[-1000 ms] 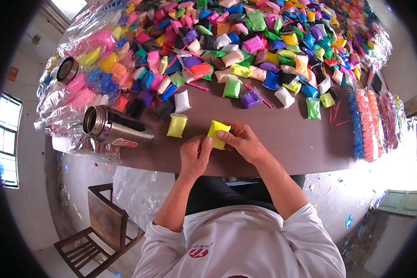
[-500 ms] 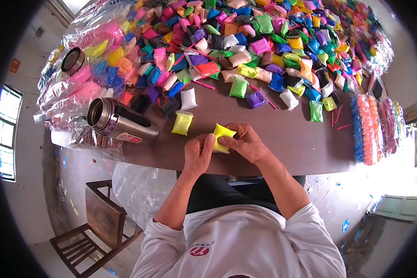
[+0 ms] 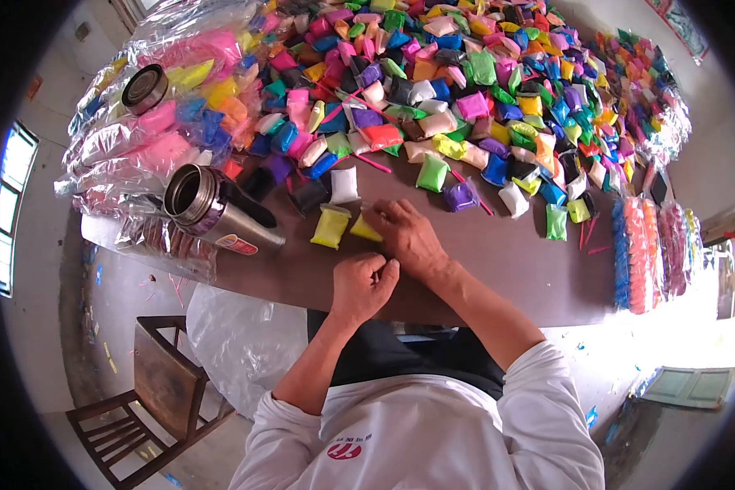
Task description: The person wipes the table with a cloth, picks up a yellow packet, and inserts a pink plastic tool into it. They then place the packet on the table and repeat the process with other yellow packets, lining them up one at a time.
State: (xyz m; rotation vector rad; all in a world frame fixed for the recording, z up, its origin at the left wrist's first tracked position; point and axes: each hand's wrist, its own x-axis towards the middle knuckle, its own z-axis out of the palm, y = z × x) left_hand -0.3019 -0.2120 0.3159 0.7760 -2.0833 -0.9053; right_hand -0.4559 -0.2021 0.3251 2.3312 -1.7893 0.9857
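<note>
A small yellow packet (image 3: 365,229) in clear wrapping is on the brown tabletop, partly covered by the fingers of my right hand (image 3: 412,238), which are closed on its right end. Just left of it and apart lies a second yellow packet (image 3: 331,226). Near the table's front edge, my left hand (image 3: 362,286) is curled with the thumb against the fingers, and nothing shows in it. A white packet (image 3: 344,185) and a black packet (image 3: 309,197) lie beyond the yellow ones.
A steel flask (image 3: 220,214) without its lid leans at the left; its lid (image 3: 144,87) rests on bagged packets. A big heap of coloured packets (image 3: 474,106) covers the back. Long bags of packets (image 3: 647,253) stand at the right edge. A wooden chair (image 3: 165,384) is at lower left.
The yellow packet has gone from between both hands to the tabletop beside the other yellow one, under my right hand. My left hand has let go and drawn slightly back.
</note>
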